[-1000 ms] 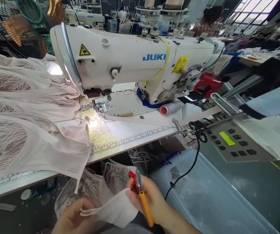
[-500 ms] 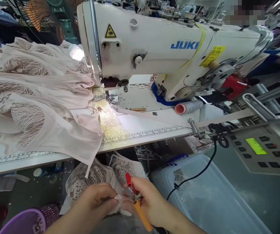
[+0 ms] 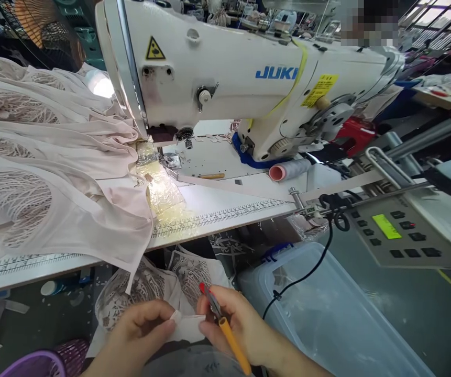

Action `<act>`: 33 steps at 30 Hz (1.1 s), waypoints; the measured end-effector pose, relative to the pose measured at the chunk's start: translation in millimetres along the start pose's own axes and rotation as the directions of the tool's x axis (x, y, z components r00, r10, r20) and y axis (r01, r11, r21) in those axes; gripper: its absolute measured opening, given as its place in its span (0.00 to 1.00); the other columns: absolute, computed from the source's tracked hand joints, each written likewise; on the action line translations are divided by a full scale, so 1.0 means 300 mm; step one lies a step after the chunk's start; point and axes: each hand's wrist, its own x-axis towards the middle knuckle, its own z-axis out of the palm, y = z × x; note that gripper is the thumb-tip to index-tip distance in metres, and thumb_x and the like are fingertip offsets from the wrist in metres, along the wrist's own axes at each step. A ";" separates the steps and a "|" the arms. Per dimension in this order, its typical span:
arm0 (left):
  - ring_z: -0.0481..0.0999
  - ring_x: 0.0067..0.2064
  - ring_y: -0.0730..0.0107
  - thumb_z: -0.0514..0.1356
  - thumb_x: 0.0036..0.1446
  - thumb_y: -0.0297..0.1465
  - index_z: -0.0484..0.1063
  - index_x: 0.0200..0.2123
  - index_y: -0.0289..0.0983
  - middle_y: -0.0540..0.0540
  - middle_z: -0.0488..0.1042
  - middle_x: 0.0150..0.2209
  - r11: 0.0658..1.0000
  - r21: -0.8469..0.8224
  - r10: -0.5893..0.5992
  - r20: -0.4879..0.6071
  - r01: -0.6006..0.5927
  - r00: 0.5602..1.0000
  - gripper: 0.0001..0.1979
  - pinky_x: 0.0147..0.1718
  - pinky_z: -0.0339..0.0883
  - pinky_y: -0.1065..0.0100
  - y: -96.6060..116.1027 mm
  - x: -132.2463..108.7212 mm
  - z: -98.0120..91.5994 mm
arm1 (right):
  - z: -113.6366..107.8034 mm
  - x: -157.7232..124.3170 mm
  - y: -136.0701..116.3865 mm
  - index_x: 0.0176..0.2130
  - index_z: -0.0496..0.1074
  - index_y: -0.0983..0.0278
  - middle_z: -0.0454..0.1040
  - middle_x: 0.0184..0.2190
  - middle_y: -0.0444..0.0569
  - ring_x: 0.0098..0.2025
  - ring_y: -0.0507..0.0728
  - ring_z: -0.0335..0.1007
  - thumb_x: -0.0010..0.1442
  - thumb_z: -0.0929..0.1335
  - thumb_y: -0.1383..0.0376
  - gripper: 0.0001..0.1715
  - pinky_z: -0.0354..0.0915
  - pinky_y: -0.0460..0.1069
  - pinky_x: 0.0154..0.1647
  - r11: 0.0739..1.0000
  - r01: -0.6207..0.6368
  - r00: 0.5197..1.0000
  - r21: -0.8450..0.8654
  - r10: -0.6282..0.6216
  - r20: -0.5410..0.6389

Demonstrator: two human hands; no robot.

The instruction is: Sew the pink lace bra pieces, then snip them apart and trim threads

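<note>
My left hand [image 3: 144, 330] pinches a pale pink fabric edge [image 3: 188, 327] between thumb and fingertips, below the table's front edge. The strip stretches across to my right hand [image 3: 237, 327], whose fingertips meet its other end. Tucked in the right hand are small orange-handled scissors [image 3: 232, 343], with metal blades and a red part near the fingertips. Part of them is hidden by the fingers. Just beyond both hands hangs a pale lace bra [image 3: 189, 272], with patterned cups. I cannot tell exactly how the pinched strip joins it.
A JUKI sewing machine [image 3: 225, 68] stands on a white table with a printed ruler [image 3: 225, 215]. Pale lace garments [image 3: 87, 209] pile at left. A thread cone [image 3: 288, 170] lies by the machine. Below are a clear plastic bin [image 3: 327, 309] and a purple basket [image 3: 36, 361]; a control panel [image 3: 414, 235] is right.
The view has shifted slightly, so the machine sits further left. The fabric strip is now drawn flatter between my hands, and the scissors have turned in my right hand, showing more of the blades.
</note>
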 end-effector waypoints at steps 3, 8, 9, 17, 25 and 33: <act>0.65 0.26 0.73 0.65 0.46 0.47 0.74 0.24 0.35 0.50 0.70 0.22 0.999 -0.032 -0.032 0.023 0.032 0.999 0.19 0.27 0.59 0.73 0.008 0.004 0.019 | -0.050 0.009 -0.013 0.27 0.53 0.59 0.58 0.25 0.41 0.26 0.51 0.53 0.51 0.65 0.56 0.15 0.53 0.46 0.24 0.988 0.030 0.993 -0.151 -0.012 0.120; 0.62 0.27 0.72 0.62 0.45 0.46 0.70 0.23 0.34 0.51 0.66 0.22 0.998 0.038 -0.056 0.081 0.053 0.995 0.19 0.27 0.55 0.70 0.044 0.008 0.052 | -0.155 0.032 -0.002 0.27 0.50 0.59 0.56 0.25 0.41 0.24 0.51 0.49 0.48 0.64 0.39 0.30 0.51 0.47 0.25 0.888 0.181 0.896 -0.423 0.028 0.443; 0.62 0.27 0.72 0.61 0.46 0.45 0.69 0.23 0.34 0.51 0.65 0.22 0.997 0.054 -0.053 0.088 0.049 0.995 0.18 0.27 0.54 0.70 0.050 0.008 0.058 | -0.169 0.032 -0.002 0.26 0.50 0.59 0.55 0.24 0.40 0.23 0.51 0.48 0.47 0.65 0.39 0.31 0.49 0.47 0.24 0.852 0.183 0.879 -0.491 0.082 0.470; 0.55 0.24 0.74 0.54 0.43 0.41 0.62 0.19 0.37 0.54 0.58 0.19 0.989 0.136 -0.069 0.050 0.061 0.996 0.13 0.24 0.48 0.70 0.070 0.013 0.079 | -0.200 0.004 -0.092 0.23 0.53 0.61 0.56 0.21 0.37 0.22 0.50 0.47 0.42 0.71 0.68 0.20 0.45 0.45 0.22 0.655 0.110 0.839 -0.748 0.342 0.423; 0.52 0.22 0.76 0.57 0.45 0.41 0.61 0.20 0.38 0.56 0.56 0.17 0.997 0.040 -0.075 0.122 0.070 0.990 0.14 0.22 0.44 0.70 0.019 0.026 0.060 | -0.201 0.004 -0.139 0.21 0.52 0.61 0.51 0.18 0.37 0.20 0.49 0.42 0.46 0.70 0.67 0.19 0.43 0.45 0.21 0.644 0.067 0.828 -0.762 0.390 0.403; 0.53 0.21 0.78 0.59 0.46 0.40 0.62 0.19 0.37 0.57 0.57 0.17 0.997 0.001 -0.075 0.134 0.075 0.988 0.14 0.21 0.44 0.72 0.012 0.035 0.055 | -0.199 0.001 -0.174 0.20 0.51 0.61 0.50 0.17 0.37 0.20 0.49 0.40 0.48 0.71 0.59 0.24 0.39 0.46 0.19 0.644 0.000 0.837 -0.765 0.418 0.352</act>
